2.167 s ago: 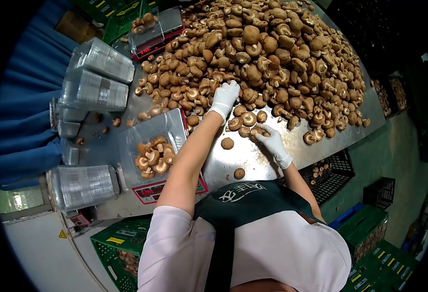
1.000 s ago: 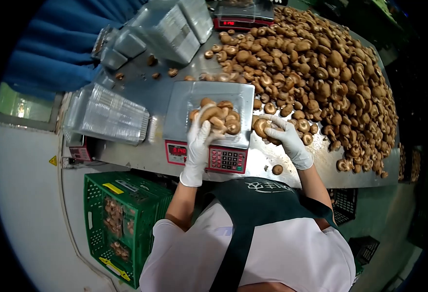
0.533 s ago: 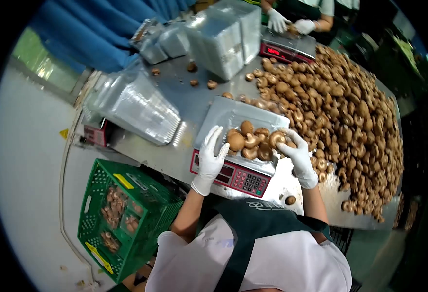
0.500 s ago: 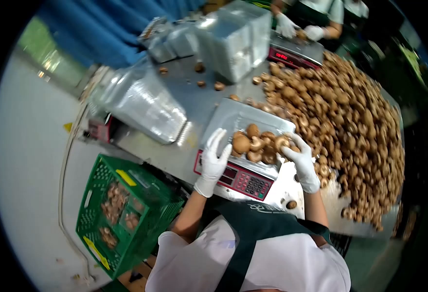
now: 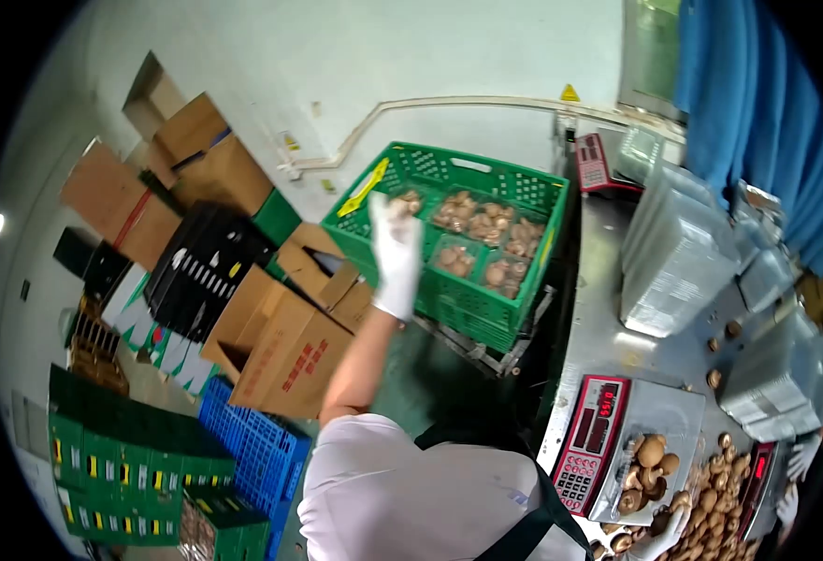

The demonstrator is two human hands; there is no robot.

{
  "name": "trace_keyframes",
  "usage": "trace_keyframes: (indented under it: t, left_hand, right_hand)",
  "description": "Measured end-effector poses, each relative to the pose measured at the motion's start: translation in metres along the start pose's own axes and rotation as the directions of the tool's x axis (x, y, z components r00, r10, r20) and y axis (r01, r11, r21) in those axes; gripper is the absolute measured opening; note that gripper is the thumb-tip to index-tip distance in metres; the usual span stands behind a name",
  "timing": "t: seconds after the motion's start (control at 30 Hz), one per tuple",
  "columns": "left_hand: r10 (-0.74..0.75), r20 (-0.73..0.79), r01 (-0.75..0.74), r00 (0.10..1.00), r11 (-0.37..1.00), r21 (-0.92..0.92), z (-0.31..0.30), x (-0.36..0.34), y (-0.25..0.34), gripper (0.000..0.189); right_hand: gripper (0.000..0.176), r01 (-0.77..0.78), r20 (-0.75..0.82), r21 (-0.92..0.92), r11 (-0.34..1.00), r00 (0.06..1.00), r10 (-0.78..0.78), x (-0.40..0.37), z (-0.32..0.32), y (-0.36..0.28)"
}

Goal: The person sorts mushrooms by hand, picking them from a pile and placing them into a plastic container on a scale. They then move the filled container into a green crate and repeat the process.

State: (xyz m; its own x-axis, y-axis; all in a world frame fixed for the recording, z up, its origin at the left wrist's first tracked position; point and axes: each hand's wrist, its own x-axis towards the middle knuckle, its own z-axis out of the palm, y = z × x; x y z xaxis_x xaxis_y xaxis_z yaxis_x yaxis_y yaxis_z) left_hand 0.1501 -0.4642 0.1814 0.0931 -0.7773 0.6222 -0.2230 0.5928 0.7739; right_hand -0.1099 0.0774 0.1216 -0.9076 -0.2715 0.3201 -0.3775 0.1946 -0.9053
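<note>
My left hand, in a white glove, reaches over the near left rim of the green crate. Its fingers are smeared by motion beside a clear tray of mushrooms inside; I cannot tell whether they hold anything. Several more filled trays sit in that crate. At the lower right, my gloved right hand is curled around a mushroom, at the end of a clear tray of mushrooms. That tray rests on the red-framed scale, its red display lit.
Stacks of clear empty trays stand on the metal table. Loose mushrooms lie beyond the scale, near a co-worker's gloved hands. Cardboard boxes, a blue pallet and green crates stand to the left.
The view has swung left toward the wall and boxes. My left hand has left the scale for the green crate; my right hand stays by the tray on the scale.
</note>
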Motion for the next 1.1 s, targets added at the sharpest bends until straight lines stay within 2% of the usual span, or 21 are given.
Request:
trace_keyframes:
  t: [0.07,0.1,0.13,0.2,0.27,0.3,0.33,0.4,0.47,0.5,0.53,0.57,0.63,0.67,0.73,0.8,0.87,0.93,0.97,1.03,1.1]
  left_hand:
    - [0.079,-0.218,-0.056,0.973,0.992,0.111,-0.075,0.060,-0.003,0.076]
    - [-0.006,-0.290,0.037,0.957,0.994,0.100,-0.121,0.098,-0.036,0.079]
    - [-0.051,-0.307,0.092,0.950,0.989,0.120,-0.160,0.127,-0.028,0.081]
    - [-0.059,-0.428,0.165,0.902,0.963,0.214,-0.209,0.174,0.001,0.083]
    - [-0.154,-0.547,0.294,0.823,0.939,0.177,-0.242,0.207,0.021,0.084]
    - [-0.148,-0.635,0.279,0.758,0.954,0.112,-0.253,0.225,0.010,0.078]
    - [-0.143,-0.639,0.271,0.756,0.957,0.106,-0.255,0.226,0.009,0.078]
    - [-0.034,-0.483,0.112,0.875,0.985,0.134,-0.242,0.232,0.004,0.068]
    - [0.006,-0.309,0.031,0.951,0.993,0.114,-0.191,0.212,0.000,0.056]
    - [0.012,-0.158,0.007,0.987,0.993,0.116,-0.161,0.193,0.005,0.053]
    - [0.023,0.009,-0.024,1.000,0.994,0.106,-0.129,0.168,0.013,0.050]
    - [-0.012,0.174,0.011,0.985,1.000,0.005,-0.095,0.138,0.022,0.048]
    - [-0.008,0.528,0.129,0.849,0.973,-0.193,-0.036,0.066,0.055,0.045]
    - [-0.019,0.678,0.195,0.735,0.963,-0.185,-0.009,0.037,0.058,0.045]
    - [0.018,0.861,0.380,0.508,0.892,-0.243,0.041,-0.027,0.074,0.044]
    - [-0.001,0.972,0.518,0.235,0.846,-0.125,0.082,-0.085,0.098,0.042]
    - [0.100,0.995,0.610,0.014,0.788,-0.088,0.117,-0.146,0.119,0.041]
    - [0.257,0.934,0.647,-0.248,0.762,-0.038,0.136,-0.200,0.143,0.047]
    - [0.317,0.878,0.659,-0.357,0.752,-0.003,0.141,-0.224,0.160,0.054]
    - [0.394,0.757,0.679,-0.522,0.728,0.089,0.139,-0.264,0.182,0.067]
    - [0.424,0.655,0.687,-0.625,0.697,0.204,0.138,-0.295,0.194,0.080]
  right_hand:
    - [0.035,0.039,-0.037,0.091,0.995,0.999,-0.036,0.006,0.000,0.008]
    - [0.037,0.224,-0.009,-0.010,0.975,0.975,-0.224,0.008,-0.001,0.013]
    - [0.037,0.285,-0.002,-0.039,0.958,0.958,-0.285,0.012,0.002,0.015]
    - [0.038,0.323,0.018,-0.076,0.943,0.946,-0.323,0.017,0.002,0.023]
    - [0.039,0.348,0.029,-0.102,0.932,0.937,-0.347,0.021,0.003,0.035]
    - [0.040,0.365,0.036,-0.124,0.923,0.931,-0.363,0.024,0.001,0.043]
    - [0.040,0.386,0.047,-0.157,0.909,0.922,-0.383,0.026,-0.001,0.053]
    - [0.041,0.464,0.087,-0.268,0.844,0.884,-0.458,0.030,-0.010,0.088]
    - [0.042,0.596,0.190,-0.447,0.667,0.792,-0.580,0.033,-0.022,0.141]
    - [0.042,0.580,0.174,-0.473,0.663,0.799,-0.575,0.026,-0.014,0.107]
    - [0.043,0.115,-0.004,-0.008,0.993,0.993,-0.115,0.017,-0.001,0.074]
    - [0.043,-0.362,0.058,0.505,0.783,0.920,0.388,0.011,0.015,0.027]
    - [0.037,-0.310,0.026,0.429,0.849,0.943,0.331,0.001,0.027,-0.024]
    - [0.035,-0.288,-0.036,0.275,0.917,0.951,0.309,-0.001,0.027,-0.025]
    - [0.033,-0.255,-0.092,0.245,0.935,0.954,0.284,-0.009,0.032,-0.045]
    - [0.042,-0.311,-0.071,0.275,0.909,0.937,0.342,-0.019,0.032,-0.048]
    - [0.048,-0.345,-0.047,0.391,0.853,0.918,0.393,-0.032,0.036,-0.056]
    - [0.049,-0.247,-0.127,0.303,0.921,0.947,0.295,-0.041,0.042,-0.056]
    - [0.047,-0.293,-0.146,0.187,0.938,0.935,0.322,-0.045,0.039,-0.068]
    - [0.046,-0.276,-0.224,0.181,0.944,0.923,0.313,-0.057,0.042,-0.065]
    - [0.045,-0.240,-0.322,0.098,0.966,0.911,0.258,-0.072,0.043,-0.056]
